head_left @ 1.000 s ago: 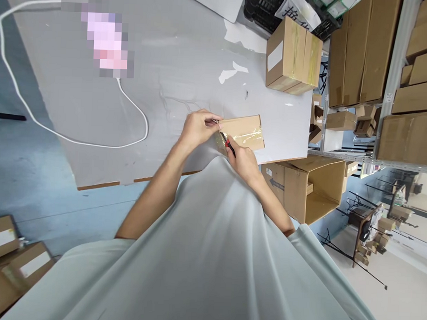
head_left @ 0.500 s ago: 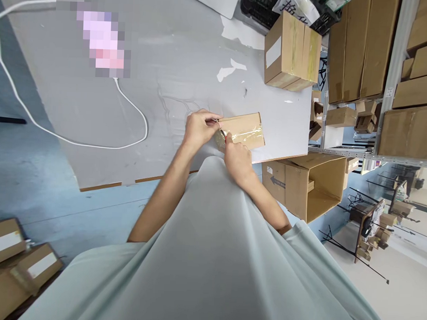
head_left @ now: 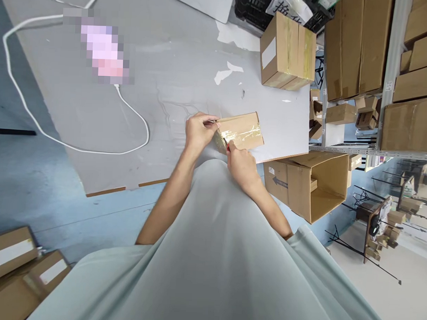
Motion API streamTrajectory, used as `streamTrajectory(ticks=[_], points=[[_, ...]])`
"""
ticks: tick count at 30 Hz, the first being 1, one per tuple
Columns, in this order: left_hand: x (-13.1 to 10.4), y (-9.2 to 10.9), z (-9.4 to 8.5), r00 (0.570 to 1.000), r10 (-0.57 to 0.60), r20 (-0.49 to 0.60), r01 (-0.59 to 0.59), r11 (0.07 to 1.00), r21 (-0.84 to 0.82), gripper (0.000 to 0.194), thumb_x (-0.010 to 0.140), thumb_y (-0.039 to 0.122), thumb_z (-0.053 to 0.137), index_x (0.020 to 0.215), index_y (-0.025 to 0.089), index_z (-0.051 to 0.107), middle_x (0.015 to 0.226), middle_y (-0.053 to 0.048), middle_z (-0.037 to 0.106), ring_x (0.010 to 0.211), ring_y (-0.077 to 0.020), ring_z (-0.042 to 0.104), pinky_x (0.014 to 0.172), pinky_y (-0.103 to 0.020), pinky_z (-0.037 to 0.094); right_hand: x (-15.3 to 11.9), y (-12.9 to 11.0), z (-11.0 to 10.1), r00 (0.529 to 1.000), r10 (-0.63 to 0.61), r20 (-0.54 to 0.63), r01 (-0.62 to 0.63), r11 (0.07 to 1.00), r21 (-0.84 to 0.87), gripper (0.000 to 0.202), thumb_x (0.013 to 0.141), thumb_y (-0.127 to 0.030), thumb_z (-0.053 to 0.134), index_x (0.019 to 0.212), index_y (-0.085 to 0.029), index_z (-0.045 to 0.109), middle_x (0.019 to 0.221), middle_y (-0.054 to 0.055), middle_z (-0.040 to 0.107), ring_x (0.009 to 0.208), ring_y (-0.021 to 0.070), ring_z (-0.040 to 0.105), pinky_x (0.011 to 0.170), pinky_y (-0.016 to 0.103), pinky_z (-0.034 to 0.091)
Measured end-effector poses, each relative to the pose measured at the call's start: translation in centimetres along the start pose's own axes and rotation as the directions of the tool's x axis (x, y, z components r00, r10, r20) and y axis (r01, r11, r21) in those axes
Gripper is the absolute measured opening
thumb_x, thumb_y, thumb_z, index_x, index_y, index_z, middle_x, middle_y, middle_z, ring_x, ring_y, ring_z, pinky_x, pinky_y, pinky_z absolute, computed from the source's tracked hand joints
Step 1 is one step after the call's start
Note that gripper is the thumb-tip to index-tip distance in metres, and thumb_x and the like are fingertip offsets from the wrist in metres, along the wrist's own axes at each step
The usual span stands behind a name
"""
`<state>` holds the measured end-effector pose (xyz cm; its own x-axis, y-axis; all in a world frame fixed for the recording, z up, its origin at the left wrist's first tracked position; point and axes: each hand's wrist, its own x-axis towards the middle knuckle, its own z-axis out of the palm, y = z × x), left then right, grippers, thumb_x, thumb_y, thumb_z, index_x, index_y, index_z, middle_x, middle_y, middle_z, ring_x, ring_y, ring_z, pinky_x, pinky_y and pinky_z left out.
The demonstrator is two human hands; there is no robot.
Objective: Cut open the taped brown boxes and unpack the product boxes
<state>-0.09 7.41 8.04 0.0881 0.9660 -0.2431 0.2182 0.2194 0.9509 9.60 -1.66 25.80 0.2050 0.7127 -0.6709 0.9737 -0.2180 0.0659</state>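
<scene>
A small cardboard box point(head_left: 240, 126) with shiny clear tape over its top lies on the grey table point(head_left: 167, 74), close to the front edge. My left hand point(head_left: 199, 130) is closed, with thumb and fingers pinching the box at its left end. The closed fist of my right hand point(head_left: 244, 165) is at the box's near left corner. From it pokes a small box cutter point(head_left: 228, 144), of which only a bit of red and a thin dark tip show. That tip touches or hovers over the taped end; I cannot tell which.
A taped carton point(head_left: 287, 53) stands at the back right, beside a black crate point(head_left: 252, 12). A white cable point(head_left: 79, 149) loops over the left side to a blurred-out object. An open carton point(head_left: 305, 184) sits beyond the right front edge, below shelves point(head_left: 387, 86) of boxes.
My right hand has drawn slightly right and toward me along the box's end with the box cutter. My left hand keeps its pinch. The whole view has shifted slightly.
</scene>
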Motion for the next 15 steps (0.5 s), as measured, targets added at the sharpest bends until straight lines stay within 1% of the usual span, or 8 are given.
streamTrajectory(ticks=[3, 5, 10, 13, 15], points=[[0.1, -0.2, -0.1, 1.000, 0.012, 0.008, -0.012, 1.000, -0.012, 0.024, 0.083, 0.019, 0.080, 0.103, 0.020, 0.094, 0.106, -0.006, 0.084, 0.088, -0.0207, 0.079, 0.088, -0.033, 0.068, 0.2, 0.3, -0.7, 0.999, -0.027, -0.027, 0.028, 1.000, 0.014, 0.059, 0.126, -0.026, 0.037, 0.184, -0.015, 0.041, 0.139, 0.021, 0.085, 0.128, 0.0336, 0.083, 0.108, 0.042, 0.063], [0.2, -0.3, -0.2, 1.000, 0.020, 0.017, -0.020, 1.000, -0.014, 0.024, 0.083, 0.020, 0.081, 0.103, 0.021, 0.094, 0.106, -0.005, 0.085, 0.088, -0.0210, 0.079, 0.087, -0.033, 0.068, 0.7, 0.4, -0.8, 0.998, -0.054, -0.032, 0.055, 0.998, 0.030, 0.059, 0.126, -0.025, 0.039, 0.184, -0.015, 0.042, 0.141, 0.020, 0.085, 0.131, 0.0333, 0.082, 0.110, 0.041, 0.061], [0.3, -0.6, -0.4, 0.999, 0.017, 0.028, -0.017, 1.000, -0.023, 0.025, 0.081, 0.022, 0.082, 0.103, 0.021, 0.094, 0.105, -0.005, 0.086, 0.087, -0.0214, 0.079, 0.085, -0.033, 0.069, 1.8, 0.7, 0.0, 0.997, -0.064, -0.030, 0.066, 0.995, 0.070, 0.058, 0.124, -0.022, 0.041, 0.181, -0.016, 0.047, 0.140, 0.021, 0.084, 0.131, 0.0336, 0.081, 0.109, 0.041, 0.061], [0.3, -0.6, -0.5, 0.999, 0.010, 0.035, -0.009, 1.000, -0.010, 0.025, 0.081, 0.024, 0.083, 0.103, 0.022, 0.094, 0.106, -0.006, 0.086, 0.088, -0.0212, 0.079, 0.085, -0.032, 0.068, 2.1, 0.5, 0.6, 0.996, -0.080, -0.036, 0.083, 0.993, 0.079, 0.054, 0.123, -0.021, 0.043, 0.176, -0.014, 0.052, 0.139, 0.023, 0.084, 0.129, 0.0336, 0.082, 0.108, 0.042, 0.063], [0.2, -0.5, -0.5, 0.999, 0.005, 0.037, -0.005, 1.000, 0.000, 0.025, 0.081, 0.024, 0.083, 0.103, 0.021, 0.094, 0.106, -0.005, 0.085, 0.088, -0.0206, 0.079, 0.085, -0.031, 0.068, 2.1, 0.3, 0.9, 0.996, -0.077, -0.044, 0.080, 0.994, 0.074, 0.055, 0.122, -0.016, 0.041, 0.175, -0.012, 0.052, 0.138, 0.024, 0.084, 0.128, 0.0327, 0.082, 0.108, 0.041, 0.063]])
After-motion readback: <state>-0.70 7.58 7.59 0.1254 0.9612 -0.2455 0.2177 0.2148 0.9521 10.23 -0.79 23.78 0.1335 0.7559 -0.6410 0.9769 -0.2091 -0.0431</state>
